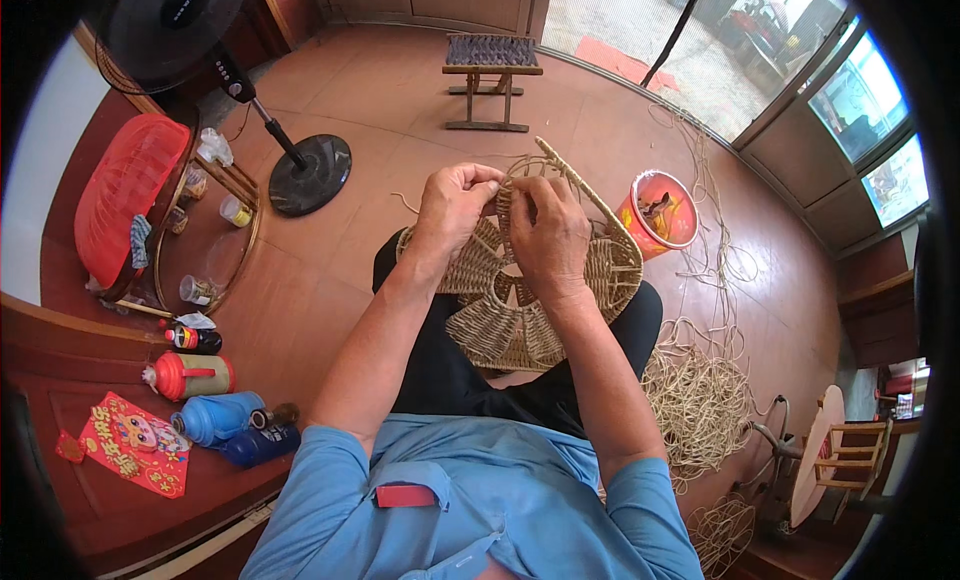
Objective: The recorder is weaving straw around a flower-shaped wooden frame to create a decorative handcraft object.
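A tan woven straw piece lies across my lap, with petal-shaped panels around an open middle and a cord-wrapped rim. At its far side my left hand pinches a thin straw cord, thumb and forefinger together. My right hand is closed beside it, fingers curled over a narrow woven panel of the piece; its fingertips are partly hidden. Loose strands of cord arc up just beyond the fingers. Both hands work close together, nearly touching.
A big heap of straw cord lies on the floor to my right, below a red bucket. Ahead stands a small stool. At left are a standing fan, a shelf rack, and a red cabinet holding flasks and bottles.
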`<state>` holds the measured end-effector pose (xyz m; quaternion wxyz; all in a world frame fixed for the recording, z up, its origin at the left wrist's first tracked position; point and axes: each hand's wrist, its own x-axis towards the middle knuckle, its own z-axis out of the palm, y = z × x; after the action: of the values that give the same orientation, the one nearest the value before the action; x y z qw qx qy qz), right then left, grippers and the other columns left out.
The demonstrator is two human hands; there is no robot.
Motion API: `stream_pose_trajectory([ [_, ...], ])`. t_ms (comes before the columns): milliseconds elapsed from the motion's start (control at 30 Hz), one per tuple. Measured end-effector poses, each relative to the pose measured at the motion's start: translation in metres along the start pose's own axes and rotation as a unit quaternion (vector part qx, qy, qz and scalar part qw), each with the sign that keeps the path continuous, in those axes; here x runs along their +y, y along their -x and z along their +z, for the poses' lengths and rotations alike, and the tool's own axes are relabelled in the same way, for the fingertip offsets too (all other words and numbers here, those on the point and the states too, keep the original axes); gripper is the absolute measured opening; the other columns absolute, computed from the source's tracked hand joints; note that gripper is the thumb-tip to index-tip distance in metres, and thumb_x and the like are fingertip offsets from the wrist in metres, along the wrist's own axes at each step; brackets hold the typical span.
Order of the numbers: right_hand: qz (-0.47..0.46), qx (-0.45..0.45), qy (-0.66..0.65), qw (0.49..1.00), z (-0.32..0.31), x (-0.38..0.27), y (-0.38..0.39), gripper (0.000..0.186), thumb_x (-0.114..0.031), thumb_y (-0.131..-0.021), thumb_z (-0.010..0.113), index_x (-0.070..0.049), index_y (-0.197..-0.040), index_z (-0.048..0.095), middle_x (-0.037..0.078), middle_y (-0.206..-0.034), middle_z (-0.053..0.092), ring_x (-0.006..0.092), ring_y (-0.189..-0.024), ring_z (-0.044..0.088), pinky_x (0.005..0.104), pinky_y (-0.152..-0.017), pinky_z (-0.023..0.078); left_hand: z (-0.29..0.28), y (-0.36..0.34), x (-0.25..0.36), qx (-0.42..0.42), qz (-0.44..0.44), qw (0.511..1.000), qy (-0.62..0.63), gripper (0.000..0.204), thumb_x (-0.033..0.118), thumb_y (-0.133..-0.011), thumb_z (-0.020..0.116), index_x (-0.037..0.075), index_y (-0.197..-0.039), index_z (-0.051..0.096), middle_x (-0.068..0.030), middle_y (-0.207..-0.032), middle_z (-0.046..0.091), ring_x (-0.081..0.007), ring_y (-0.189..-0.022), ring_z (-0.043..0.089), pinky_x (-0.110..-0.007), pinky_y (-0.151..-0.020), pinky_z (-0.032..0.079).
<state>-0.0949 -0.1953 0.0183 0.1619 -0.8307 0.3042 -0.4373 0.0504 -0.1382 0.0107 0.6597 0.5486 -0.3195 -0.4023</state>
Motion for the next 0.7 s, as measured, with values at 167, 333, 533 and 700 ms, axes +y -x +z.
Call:
stream_pose_trajectory([
  [167,-0.010,-0.007,0.009,1.000,-0.004,0.004,-0.004,0.017,-0.011,-0.096,0.067,-0.006,-0.112,0.072,0.017,-0.098,0.068,0.0390,-0.091,0.070,0.0502,-0.080,0.057,0.007,0.003,0.011,0.014,0.000,1.000,-0.011,0.024,0.003,-0.104,0.063,-0.001,-0.127,0.066,-0.0079,-0.109,0.074,-0.0120,-0.095,0.070,-0.028,-0.083,0.059],
  [333,-0.006,-0.058,0.024,0.998,-0.010,0.004,-0.010,0.014,-0.012,-0.098,0.066,-0.005,-0.109,0.070,0.017,-0.099,0.067,0.0396,-0.091,0.071,0.0509,-0.079,0.058,0.000,-0.002,0.007,-0.015,0.025,0.998,-0.064,0.025,0.000,-0.103,0.062,0.000,-0.128,0.062,-0.0069,-0.112,0.070,-0.0121,-0.100,0.067,-0.029,-0.088,0.058],
  [533,-0.035,-0.070,0.036,0.996,-0.016,-0.004,-0.007,0.014,-0.018,-0.102,0.068,-0.004,-0.098,0.065,0.016,-0.101,0.066,0.0399,-0.088,0.071,0.0517,-0.075,0.058,0.006,0.002,0.005,0.025,0.054,0.995,-0.083,0.017,-0.003,-0.102,0.063,-0.001,-0.119,0.064,-0.0083,-0.104,0.071,-0.0127,-0.096,0.069,-0.030,-0.084,0.060],
  [700,0.019,-0.096,-0.014,0.995,-0.027,-0.021,0.012,0.016,-0.019,-0.101,0.070,-0.004,-0.099,0.065,0.016,-0.096,0.065,0.0394,-0.086,0.070,0.0495,-0.072,0.056,0.006,0.015,-0.005,0.045,0.106,0.982,-0.150,0.020,0.001,-0.102,0.066,-0.002,-0.121,0.065,-0.0095,-0.109,0.073,-0.0126,-0.100,0.070,-0.029,-0.088,0.060],
])
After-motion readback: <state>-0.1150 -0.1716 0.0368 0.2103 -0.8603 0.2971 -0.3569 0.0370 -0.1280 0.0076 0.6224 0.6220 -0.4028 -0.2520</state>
